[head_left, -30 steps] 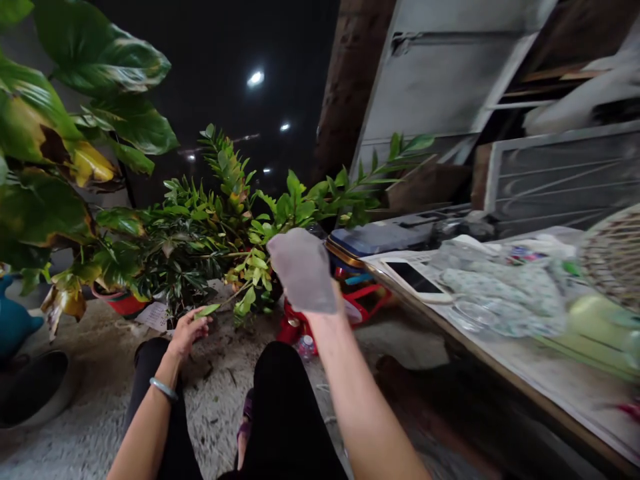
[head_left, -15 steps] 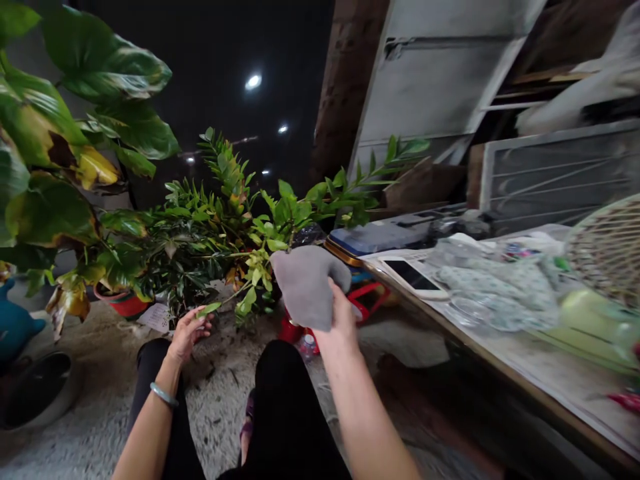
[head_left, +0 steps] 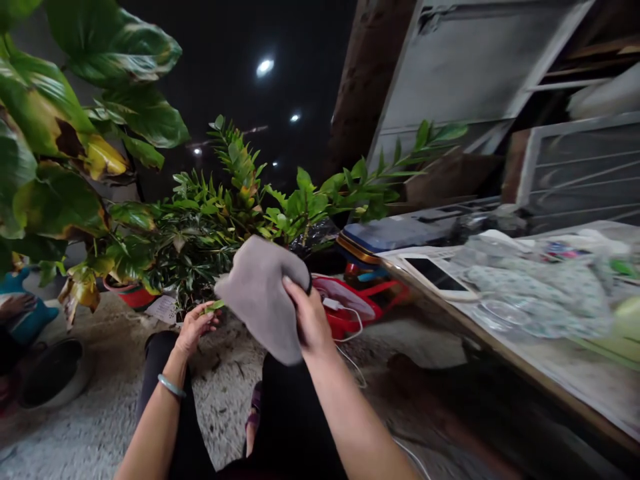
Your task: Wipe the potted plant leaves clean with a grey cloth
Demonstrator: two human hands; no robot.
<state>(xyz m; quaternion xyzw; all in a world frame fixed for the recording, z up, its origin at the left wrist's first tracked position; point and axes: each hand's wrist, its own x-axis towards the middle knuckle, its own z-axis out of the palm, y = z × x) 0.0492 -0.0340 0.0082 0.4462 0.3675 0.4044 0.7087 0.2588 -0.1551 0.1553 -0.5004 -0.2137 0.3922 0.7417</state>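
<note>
My left hand (head_left: 196, 328), with a pale bangle at the wrist, is closed in a pinch on a green leaf (head_left: 215, 305). A grey cloth (head_left: 263, 297) is gripped by my right hand (head_left: 313, 319), thumb on top and the other fingers hidden behind it. The cloth spreads out to the left, its edge close to the leaf, and it covers part of the plant behind. Leafy potted plants (head_left: 200, 220) stand just beyond both hands.
On the right is a table (head_left: 525, 373) bearing a white tablet-like device (head_left: 439, 277) and a patterned cloth (head_left: 540, 293). A red basket (head_left: 345, 327) with a white cable sits below its edge. At left are a dark basin (head_left: 55, 377), a blue object (head_left: 37, 317) and another person's hand (head_left: 17, 305).
My right hand has carried the grey cloth left and nearer to the leaf, uncovering the red basket. My left hand keeps its pinch. The view has shifted slightly left.
</note>
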